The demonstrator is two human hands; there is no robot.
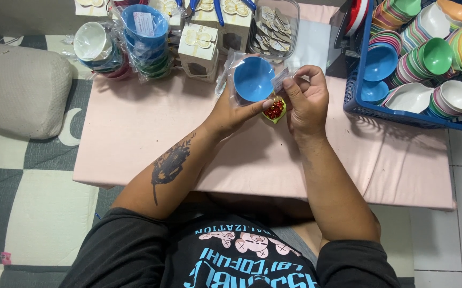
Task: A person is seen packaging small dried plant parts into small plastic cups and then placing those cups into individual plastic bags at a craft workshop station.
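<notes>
Blue bowl (253, 80): I see it inside a clear plastic bag (230, 64), held above the middle of the bench (135, 128), open side up.
Left hand (230, 111): its grip closes on the bagged bowl from below, thumb laid along the near rim; the forearm comes in from the lower left.
Right hand (307, 98): its fingers are pressed together, pinching the bag's edge just right of the bowl; the forearm rises steeply from the lower right.
Small yellow dish (275, 111): it lies between the two hands, holding red pieces, partly hidden by the fingers.
Behind the hands: bagged bowl stacks (145, 40), little cream boxes (198, 45) and a clear tub (276, 29) of flat pieces crowd the far edge.
Right side: a blue basket (401, 114) of coloured bowls stands near the right hand.
Left side: a grey cushion (20, 88) lies off the bench.
Open room: I read the pink cloth as bare toward the near edge.
</notes>
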